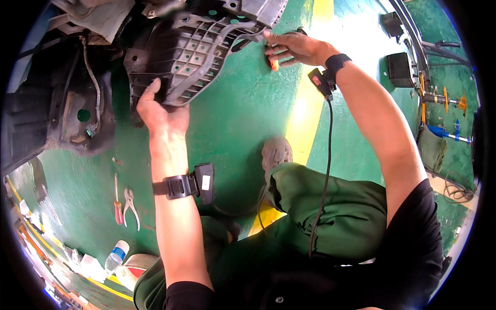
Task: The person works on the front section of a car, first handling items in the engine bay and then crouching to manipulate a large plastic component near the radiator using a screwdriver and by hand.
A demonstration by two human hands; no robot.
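A black ribbed plastic panel (199,57) with a grid of square cells and a curved lip hangs at the top, beside the vehicle's underside. My left hand (164,113) grips its near lower corner, the thumb on top and the fingers hidden beneath. At the panel's right end, my right hand (294,47) has its fingers curled around a dark thing with an orange end (274,65). Most of that thing is hidden, so its kind is unclear. The right index fingertip is by the panel's edge; whether it touches cannot be told.
Dark vehicle bodywork (77,108) fills the upper left. On the green floor at left lie a red-handled screwdriver (119,212) and pliers (131,209). A water bottle (117,257) is at lower left. Black boxes (400,70) and metal stands are at right. A cable (328,160) runs from my right wrist.
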